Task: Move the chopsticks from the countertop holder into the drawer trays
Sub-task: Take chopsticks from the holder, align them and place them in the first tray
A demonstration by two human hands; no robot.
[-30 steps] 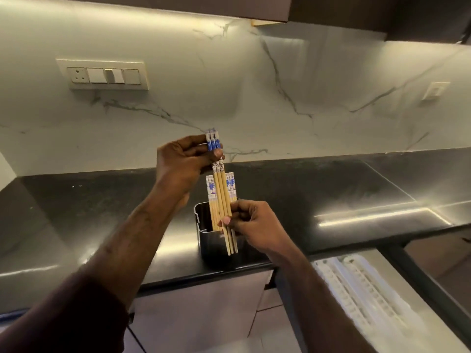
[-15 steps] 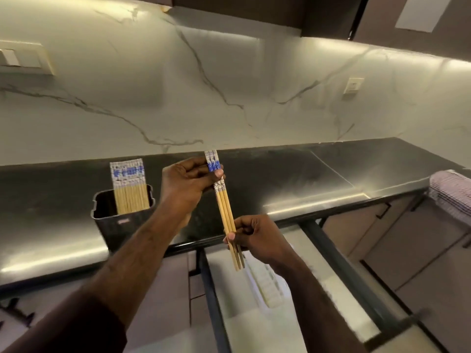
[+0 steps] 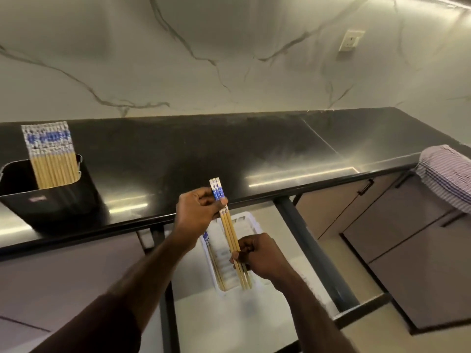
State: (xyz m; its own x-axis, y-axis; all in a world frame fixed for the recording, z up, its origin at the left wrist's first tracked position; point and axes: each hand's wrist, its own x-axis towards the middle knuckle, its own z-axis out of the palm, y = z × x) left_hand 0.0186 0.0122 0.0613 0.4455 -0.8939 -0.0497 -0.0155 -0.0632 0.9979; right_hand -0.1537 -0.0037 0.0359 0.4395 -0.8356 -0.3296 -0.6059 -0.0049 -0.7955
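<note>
Here I look down on a glossy black countertop (image 3: 229,149) backed by a white veined marble wall (image 3: 229,59), with a pale wall socket (image 3: 350,43) at one o'clock and a striped cloth (image 3: 448,174) draped over the edge at three. At nine o'clock the black holder (image 3: 58,200) keeps its standing chopsticks (image 3: 51,154). Below the counter lip the drawer (image 3: 254,314) stands open, a white tray (image 3: 244,225) inside with one chopstick pair (image 3: 212,258) lying along its left slot. My left hand (image 3: 197,217) pinches the blue-patterned tops of the held chopsticks (image 3: 230,230); my right hand (image 3: 257,256) grips their lower part. Against half a second ago, the bundle now sits over the tray, and my view has tipped downward.
</note>
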